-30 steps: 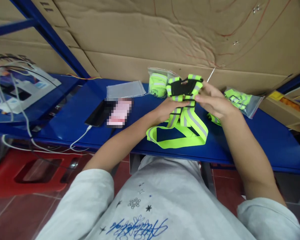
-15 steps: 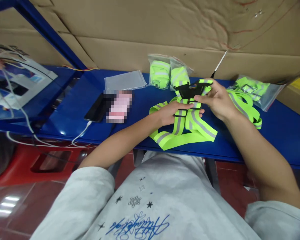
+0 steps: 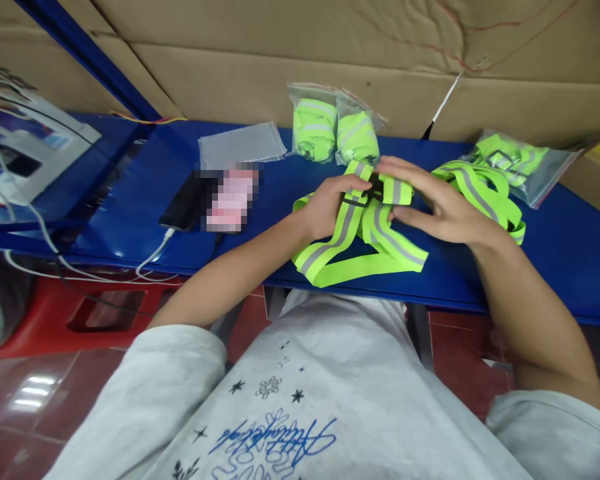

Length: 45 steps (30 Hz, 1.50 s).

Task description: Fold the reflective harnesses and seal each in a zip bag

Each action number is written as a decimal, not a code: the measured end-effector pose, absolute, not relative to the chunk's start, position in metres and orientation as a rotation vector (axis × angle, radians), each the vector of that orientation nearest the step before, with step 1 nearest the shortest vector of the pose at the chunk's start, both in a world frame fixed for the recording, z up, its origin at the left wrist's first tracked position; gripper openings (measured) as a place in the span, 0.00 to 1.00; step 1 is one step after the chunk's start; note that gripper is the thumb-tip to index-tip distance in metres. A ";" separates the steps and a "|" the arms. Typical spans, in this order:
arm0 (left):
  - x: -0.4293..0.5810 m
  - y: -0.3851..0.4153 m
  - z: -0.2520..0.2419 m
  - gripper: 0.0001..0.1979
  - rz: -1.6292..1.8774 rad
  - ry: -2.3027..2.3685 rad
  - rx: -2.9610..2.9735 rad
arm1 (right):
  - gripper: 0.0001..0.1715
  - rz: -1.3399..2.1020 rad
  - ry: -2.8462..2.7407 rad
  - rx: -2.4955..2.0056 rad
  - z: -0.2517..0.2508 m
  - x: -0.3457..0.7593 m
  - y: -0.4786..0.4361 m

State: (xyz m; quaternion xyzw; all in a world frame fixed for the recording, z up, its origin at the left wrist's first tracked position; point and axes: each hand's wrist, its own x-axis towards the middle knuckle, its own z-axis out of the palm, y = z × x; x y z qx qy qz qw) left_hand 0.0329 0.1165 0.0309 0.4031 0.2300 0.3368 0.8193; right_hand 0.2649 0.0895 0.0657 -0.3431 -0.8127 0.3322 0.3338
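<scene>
A neon yellow-green reflective strap [image 3: 350,227] with a grey stripe lies partly on the blue table, its loops spreading toward the front edge. My left hand [image 3: 325,207] is closed around its upper part by a black slider. Across from it, my right hand [image 3: 440,207] holds a short folded section between thumb and outstretched fingers. The black buckle [image 3: 375,188] sits between both hands and is partly hidden by the fingers. Just right of my right hand lies another bundle of reflective strap [image 3: 485,193], loose and unbagged.
Two clear bags of rolled straps [image 3: 314,130] stand at the back, and another bagged strap [image 3: 517,160] lies at right. Flat clear bags [image 3: 243,145], a black phone [image 3: 183,203] with a white cable and a blurred pink item [image 3: 233,200] lie left. A white device [image 3: 45,147] stands far left.
The buckle has dropped lower between my hands and is more covered. My left hand has shifted up the strap, and my right hand's fingers have stretched out over the folded section.
</scene>
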 end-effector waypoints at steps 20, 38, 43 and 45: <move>0.047 0.104 0.022 0.25 0.597 0.397 0.822 | 0.29 0.359 -1.593 -1.081 0.035 0.237 0.090; 0.038 0.107 0.034 0.29 0.783 0.484 0.790 | 0.28 0.046 -2.293 -0.860 0.039 0.270 0.099; 0.036 0.115 0.029 0.21 0.852 0.496 0.780 | 0.40 0.576 -2.117 -0.820 0.037 0.270 0.105; 0.034 0.117 0.030 0.19 0.857 0.467 0.800 | 0.35 0.654 -1.968 -0.859 0.034 0.265 0.109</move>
